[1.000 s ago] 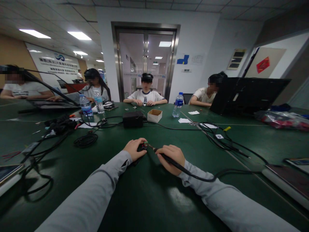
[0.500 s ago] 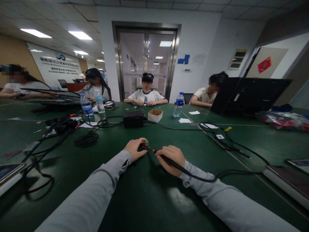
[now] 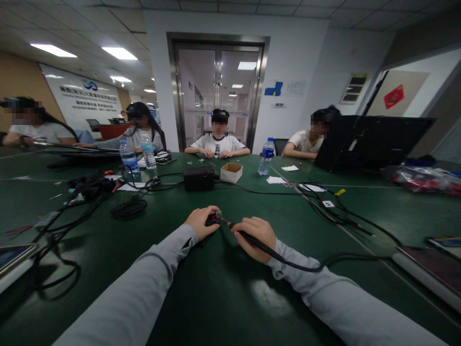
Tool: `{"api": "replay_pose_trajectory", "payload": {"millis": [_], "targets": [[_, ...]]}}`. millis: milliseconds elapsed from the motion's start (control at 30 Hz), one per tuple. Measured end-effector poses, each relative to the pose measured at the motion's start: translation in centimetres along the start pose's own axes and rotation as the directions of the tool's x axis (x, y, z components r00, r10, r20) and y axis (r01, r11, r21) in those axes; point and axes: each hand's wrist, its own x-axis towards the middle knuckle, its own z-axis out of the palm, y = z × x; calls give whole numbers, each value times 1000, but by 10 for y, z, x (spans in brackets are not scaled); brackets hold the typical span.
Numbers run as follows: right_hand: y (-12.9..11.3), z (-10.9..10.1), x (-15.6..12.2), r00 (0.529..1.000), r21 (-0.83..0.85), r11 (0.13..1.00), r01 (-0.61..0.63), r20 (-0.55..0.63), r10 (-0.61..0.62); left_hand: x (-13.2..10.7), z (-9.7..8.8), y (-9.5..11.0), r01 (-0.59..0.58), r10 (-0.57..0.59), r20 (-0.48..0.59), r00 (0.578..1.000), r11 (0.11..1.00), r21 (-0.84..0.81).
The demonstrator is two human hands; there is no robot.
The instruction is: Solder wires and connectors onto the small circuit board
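On the green table (image 3: 201, 307), my left hand (image 3: 202, 222) is closed around a small black part with red wires (image 3: 213, 219). A little green circuit board (image 3: 218, 213) shows at its top edge; the fingers hide the rest. My right hand (image 3: 256, 236) grips a soldering iron (image 3: 248, 236) like a pen. Its metal tip points left and reaches the wired part, but whether it touches is too small to tell. The iron's black cord runs over my right sleeve toward the right side of the table.
Beyond my hands stand a black box (image 3: 199, 178), an open small carton (image 3: 231, 172) and a water bottle (image 3: 266, 156). Coiled cable (image 3: 128, 208) lies left, tangled cables (image 3: 326, 211) right. A large monitor (image 3: 374, 142) stands at the right. Several people sit around the table.
My hands, the soldering iron and the wired part look unmoved. At the far left, two seated people have shifted their arms slightly.
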Motion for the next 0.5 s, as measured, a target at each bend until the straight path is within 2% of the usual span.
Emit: {"api": "replay_pose_trajectory", "payload": {"millis": [367, 500], "targets": [[0, 0, 1, 1000, -6, 1000, 7, 7, -7, 1, 1, -1, 0, 0, 6, 1000, 1000, 16], [-2, -1, 2, 999, 3, 1000, 10, -46, -10, 1, 1, -2, -5, 5, -3, 1000, 1000, 11]]}}
